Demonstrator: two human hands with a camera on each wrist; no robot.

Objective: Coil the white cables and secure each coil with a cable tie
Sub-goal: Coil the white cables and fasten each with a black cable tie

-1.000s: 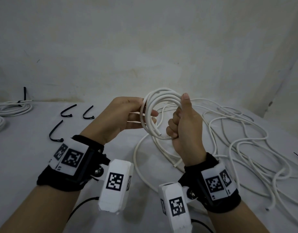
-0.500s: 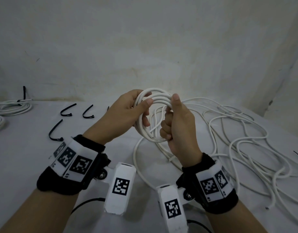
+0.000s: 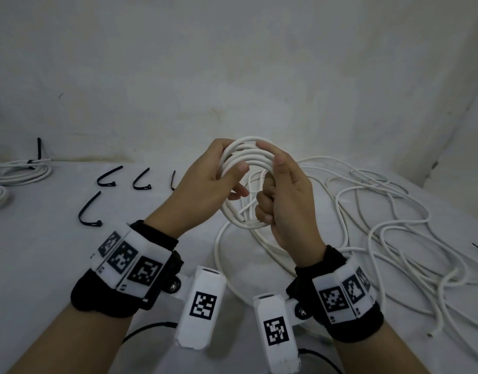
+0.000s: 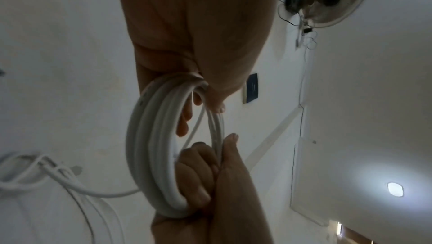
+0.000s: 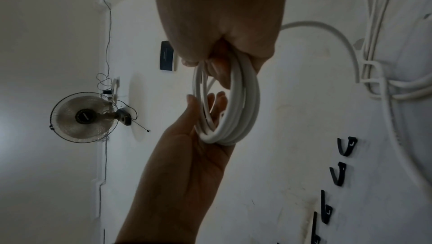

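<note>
Since a second ago, both hands have lifted the coil (image 3: 247,182) a little and turned it, and the left hand (image 3: 205,190) has shifted from the coil's side to its upper left, thumb pressed over the strands. Its fingers curl round the white loops. The right hand (image 3: 283,201) grips the coil's right and lower side, fingers closed round the strands and thumb laid along the top. The coil is held in the air above the table (image 3: 43,252). From it, cable runs down to the loose white cable (image 3: 380,225) sprawled on the table to the right. Four black cable ties (image 3: 91,210) lie to the left, and beyond them tied coils (image 3: 19,172) rest at the far left edge.
</note>
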